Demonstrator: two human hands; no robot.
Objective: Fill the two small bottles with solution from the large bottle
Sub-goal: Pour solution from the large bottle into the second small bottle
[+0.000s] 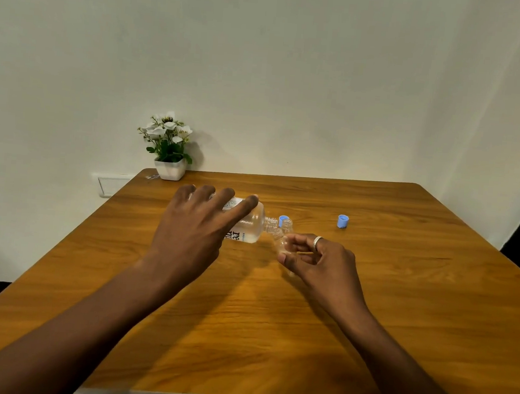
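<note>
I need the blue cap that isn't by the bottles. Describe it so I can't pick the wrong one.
On the wooden table, look just beyond the right hand, toward the far edge. The blue cap stands there alone on bare wood, touching nothing; the other blue cap sits right by the large bottle's mouth.

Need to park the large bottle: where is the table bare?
Bare: the near half of the table; the right side past the lone blue cap. Crowded: the centre, where the large bottle in the left hand meets the small bottle in the right hand; the flower pot fills the far-left corner.
</note>
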